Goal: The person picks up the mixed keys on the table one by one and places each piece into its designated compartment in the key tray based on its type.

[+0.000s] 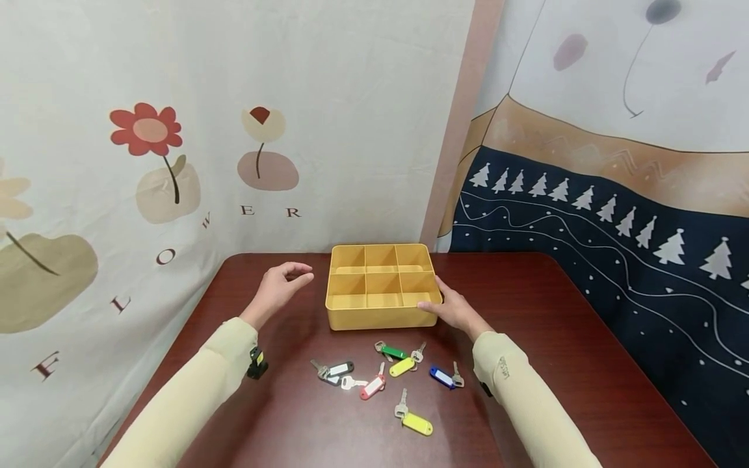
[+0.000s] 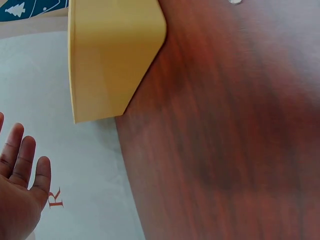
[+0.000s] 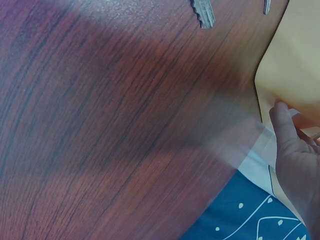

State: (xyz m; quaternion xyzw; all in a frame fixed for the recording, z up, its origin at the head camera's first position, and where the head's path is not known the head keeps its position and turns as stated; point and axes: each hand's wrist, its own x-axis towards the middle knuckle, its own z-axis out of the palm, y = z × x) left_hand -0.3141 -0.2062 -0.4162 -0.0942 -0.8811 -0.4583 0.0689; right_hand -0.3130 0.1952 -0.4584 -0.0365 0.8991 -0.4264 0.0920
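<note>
A yellow divided box [image 1: 380,318] with several compartments stands toward the table's far side. At its front right corner, my right hand [image 1: 455,307] grips the box, thumb over the rim and fingers along the side wall. The right wrist view also shows that thumb [image 3: 283,122] against the yellow wall. My left hand [image 1: 277,290] is held in the air left of the box, fingers loosely bent and holding nothing. In the left wrist view, the left hand [image 2: 22,187] is apart from the box wall [image 2: 112,55].
In front of the box lie several keys with tags: a green tag [image 1: 393,351], yellow tags [image 1: 402,367], a blue tag [image 1: 443,377], a red tag [image 1: 372,387] and dark tags [image 1: 339,369]. Printed cloths [image 1: 351,130] hang behind the brown table [image 1: 281,416].
</note>
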